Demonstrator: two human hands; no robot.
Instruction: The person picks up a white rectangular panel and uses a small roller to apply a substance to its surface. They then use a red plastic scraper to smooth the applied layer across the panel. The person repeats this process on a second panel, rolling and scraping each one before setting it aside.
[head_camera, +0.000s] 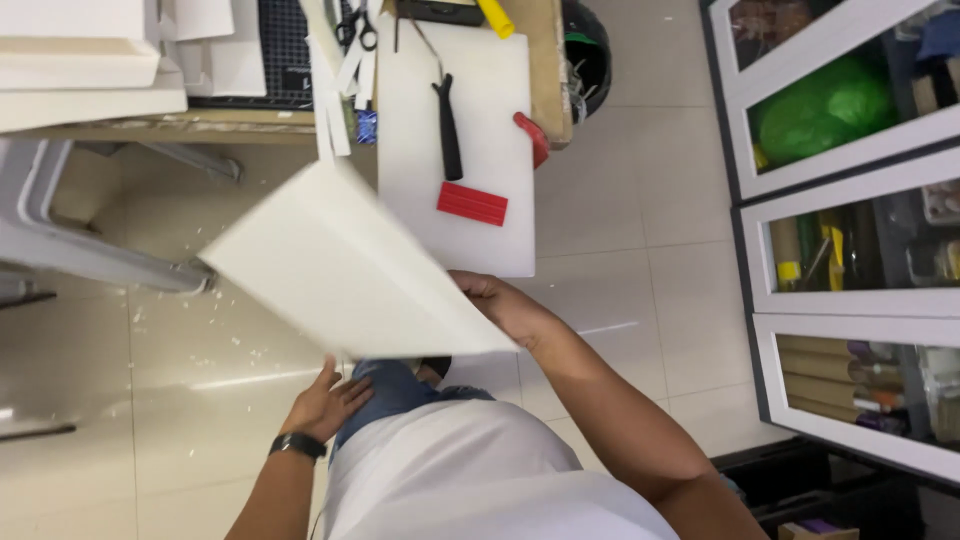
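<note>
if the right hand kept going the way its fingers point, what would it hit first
The right hand points up-left along the white sheet it holds. Past that, likely the white board on the bench, though depth is unclear.

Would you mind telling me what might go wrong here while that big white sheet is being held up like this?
Only the right hand grips the white sheet, at its edge; the left hand rests on the knee, so the blurred sheet may flex or slip. Its far corner passes close to the red scraper and the black-handled tool on the white board, which overhangs the bench, so a knock could send them to the floor.
</note>
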